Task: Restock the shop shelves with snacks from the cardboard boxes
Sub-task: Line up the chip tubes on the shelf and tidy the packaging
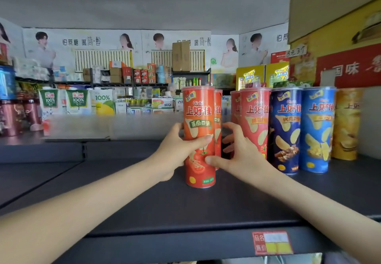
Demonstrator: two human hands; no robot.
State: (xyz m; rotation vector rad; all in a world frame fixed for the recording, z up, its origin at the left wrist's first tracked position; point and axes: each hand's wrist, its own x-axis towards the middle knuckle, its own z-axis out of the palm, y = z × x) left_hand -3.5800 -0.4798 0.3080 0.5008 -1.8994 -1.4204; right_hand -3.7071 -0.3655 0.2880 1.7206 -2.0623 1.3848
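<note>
Standing upright on the dark shelf (144, 201), a red tomato-flavour crisp tube (199, 115) is seen with its long axis vertical, its lid up and its printed label turned toward the camera. It is set near the middle of the shelf, forward of the row. The tube is clasped at its lower half by the left hand (175, 156), the grip closed round it with the thumb (203, 140) laid across the front and the fingers wrapped behind.

The right hand (239, 154) is placed just beside it: its thumb tip is pressed against the tube's right edge, while its curved fingers are reached into the gap to the right of a second tomato tube (218, 106) standing directly behind. Whether that grip is closed on the second tube cannot be told.

To the right, more upright tubes are lined up side by side: two red ones (254, 115), two blue ones (285, 123) and a yellow one (346, 123) at the end. A red price label (271, 242) is fixed to the shelf's front edge. Juice cartons (77, 100) and further stocked shelving are visible across the aisle.
</note>
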